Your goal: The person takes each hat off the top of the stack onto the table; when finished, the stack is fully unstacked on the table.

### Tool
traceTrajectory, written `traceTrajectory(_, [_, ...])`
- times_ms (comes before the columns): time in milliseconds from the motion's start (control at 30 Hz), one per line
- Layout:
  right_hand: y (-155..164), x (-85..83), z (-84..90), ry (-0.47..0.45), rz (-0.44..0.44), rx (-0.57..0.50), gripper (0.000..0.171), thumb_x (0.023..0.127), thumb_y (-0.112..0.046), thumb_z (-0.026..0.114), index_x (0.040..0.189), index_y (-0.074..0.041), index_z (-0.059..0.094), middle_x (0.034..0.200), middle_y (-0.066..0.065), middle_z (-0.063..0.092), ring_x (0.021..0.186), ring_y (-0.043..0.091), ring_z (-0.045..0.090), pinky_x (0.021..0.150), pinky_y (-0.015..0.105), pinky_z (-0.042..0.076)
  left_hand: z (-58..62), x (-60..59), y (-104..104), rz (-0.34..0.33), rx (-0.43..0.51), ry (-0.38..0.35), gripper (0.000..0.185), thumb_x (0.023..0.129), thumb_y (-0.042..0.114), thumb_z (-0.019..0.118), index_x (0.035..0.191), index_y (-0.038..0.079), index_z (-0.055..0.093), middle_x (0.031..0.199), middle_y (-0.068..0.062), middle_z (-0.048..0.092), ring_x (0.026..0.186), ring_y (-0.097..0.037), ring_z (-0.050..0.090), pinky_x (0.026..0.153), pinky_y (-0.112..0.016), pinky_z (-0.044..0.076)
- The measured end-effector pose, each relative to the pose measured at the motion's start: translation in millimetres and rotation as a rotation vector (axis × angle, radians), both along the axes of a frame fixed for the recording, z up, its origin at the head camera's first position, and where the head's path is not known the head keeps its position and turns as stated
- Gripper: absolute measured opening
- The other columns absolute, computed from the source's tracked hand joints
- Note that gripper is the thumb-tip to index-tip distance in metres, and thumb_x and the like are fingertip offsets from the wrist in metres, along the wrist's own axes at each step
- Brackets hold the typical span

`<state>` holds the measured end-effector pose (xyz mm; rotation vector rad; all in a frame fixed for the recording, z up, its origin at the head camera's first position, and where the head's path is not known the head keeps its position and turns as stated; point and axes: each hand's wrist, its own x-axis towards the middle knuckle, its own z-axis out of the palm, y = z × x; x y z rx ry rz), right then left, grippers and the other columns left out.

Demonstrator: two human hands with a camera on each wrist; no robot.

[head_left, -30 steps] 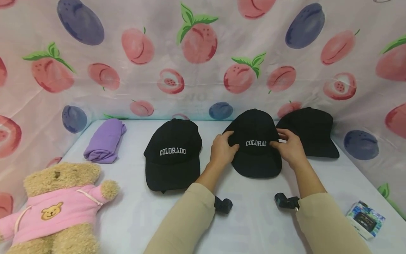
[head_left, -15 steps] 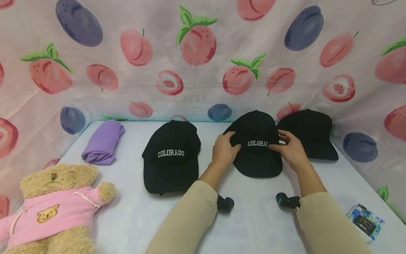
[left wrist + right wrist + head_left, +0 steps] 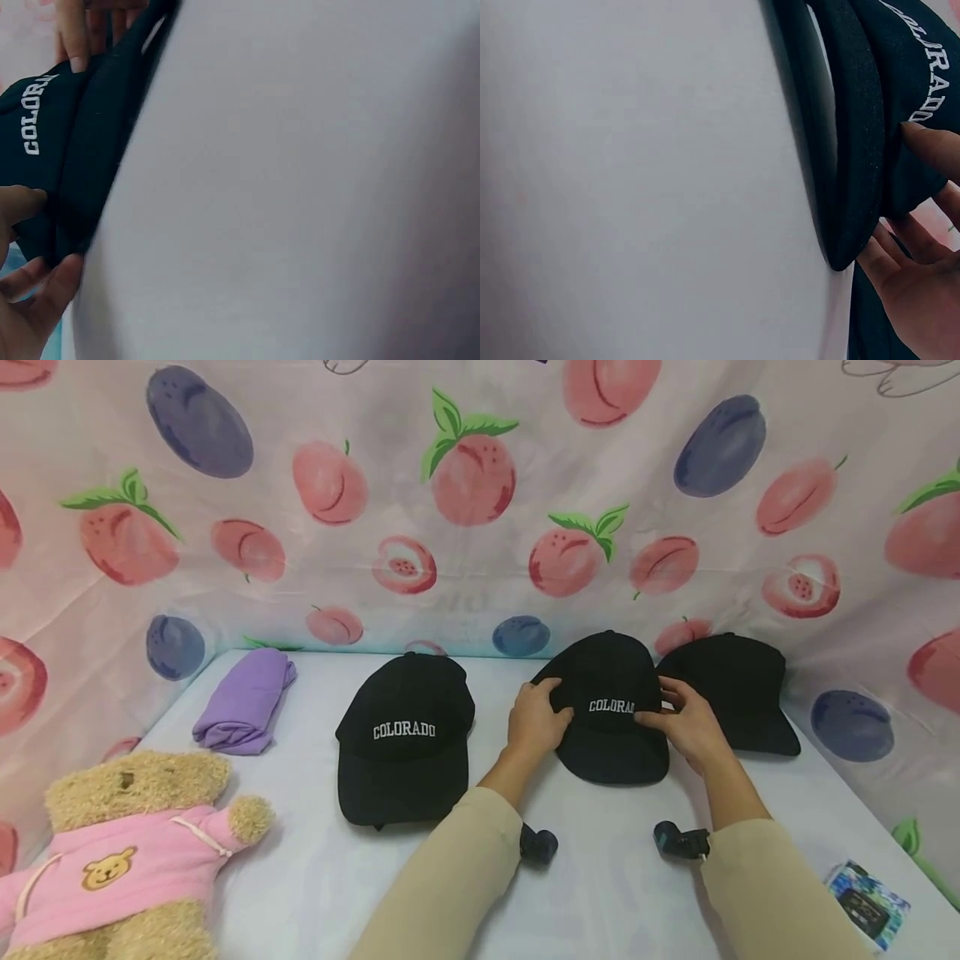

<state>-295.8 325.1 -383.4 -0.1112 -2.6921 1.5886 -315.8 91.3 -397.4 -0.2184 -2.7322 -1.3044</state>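
Backdrop: a fruit-printed cloth [image 3: 480, 527] is hung behind and beside a white table [image 3: 615, 893], so the work area is closed in on three sides
Far left: a teddy bear [image 3: 127, 852] in a pink hoodie is laid at the near corner, with a folded purple cloth [image 3: 246, 702] set behind it near the backdrop, both well apart from the hands
Left cap [image 3: 405, 739]: laid flat, brim toward the person, its "COLORADO" lettering shown in full
Left hand [image 3: 536, 720]: fingers are curled round the left side of the middle cap's crown
Middle cap [image 3: 609, 710]: gripped from both sides at once, apparently so the crown is steadied or shaped; it rests on the table, touching the cap behind
Right hand [image 3: 686, 725]: fingers are bent onto the crown's right side, the last lettering covered
Right cap [image 3: 738, 693]: partly tucked behind the middle cap
Near right: a small printed box [image 3: 868, 906] is left at the table's edge
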Motion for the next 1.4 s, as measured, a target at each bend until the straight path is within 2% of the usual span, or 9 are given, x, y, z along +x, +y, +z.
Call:
traceTrajectory(133, [2,-4.2,0.2,0.021,-0.018,0.021,0.089,0.092,-0.011,0.075,0.164,-0.005,0.023,0.164,0.030,0.031,0.146,0.048,0.039,0.120,0.060,0.034,-0.8,-1.2,6,0.015,-0.019,0.016,0.052,0.097,0.023,0.072,0.148,0.017,0.058,0.136,-0.014,0.059,0.121,-0.030,0.064,0.105,-0.042,0.052])
traceTrajectory(267, [3,-8.5,-0.4,0.022,-0.030,0.027,0.089,0.092,-0.010,0.075,0.164,-0.005,0.023,0.164,0.030,0.031,0.146,0.047,0.040,0.119,0.059,0.034,-0.4,-3.6,10,0.014,-0.031,-0.002,0.056,0.097,0.021,0.072,0.150,0.018,0.055,0.137,-0.013,0.057,0.122,-0.028,0.063,0.105,-0.040,0.052])
traceTrajectory(500, [7,-14.2,-6.6,0.014,-0.057,0.037,0.089,0.093,-0.009,0.074,0.164,-0.005,0.021,0.163,0.031,0.030,0.145,0.047,0.041,0.119,0.059,0.035,0.2,-10.4,8,-0.077,-0.054,-0.082,0.070,0.093,0.018,0.077,0.156,0.018,0.046,0.143,-0.015,0.051,0.128,-0.029,0.059,0.108,-0.041,0.050])
traceTrajectory(733, [11,-18.7,-4.2,0.025,-0.066,0.073,0.088,0.093,-0.008,0.074,0.164,-0.003,0.022,0.162,0.033,0.031,0.143,0.047,0.042,0.117,0.060,0.036,2.1,-17.3,8,-0.145,-0.065,-0.089,0.078,0.090,0.016,0.080,0.158,0.016,0.043,0.150,-0.016,0.048,0.136,-0.030,0.054,0.114,-0.042,0.047])
traceTrajectory(1000, [10,-24.3,0.8,0.019,-0.058,0.154,0.087,0.094,-0.010,0.071,0.163,0.000,0.019,0.162,0.035,0.028,0.145,0.052,0.038,0.117,0.064,0.035,2.9,-19.7,14,-0.118,-0.072,-0.082,0.077,0.089,0.016,0.080,0.158,0.016,0.044,0.146,-0.015,0.050,0.132,-0.029,0.057,0.112,-0.039,0.048])
traceTrajectory(1400, [17,-34.3,-2.9,0.037,-0.114,0.119,0.085,0.096,-0.008,0.068,0.164,-0.002,0.018,0.163,0.035,0.026,0.148,0.052,0.033,0.120,0.064,0.030,-2.6,-35.3,26,-0.132,-0.111,-0.060,0.078,0.091,0.020,0.079,0.159,0.018,0.041,0.145,-0.013,0.049,0.131,-0.024,0.057,0.112,-0.033,0.047])
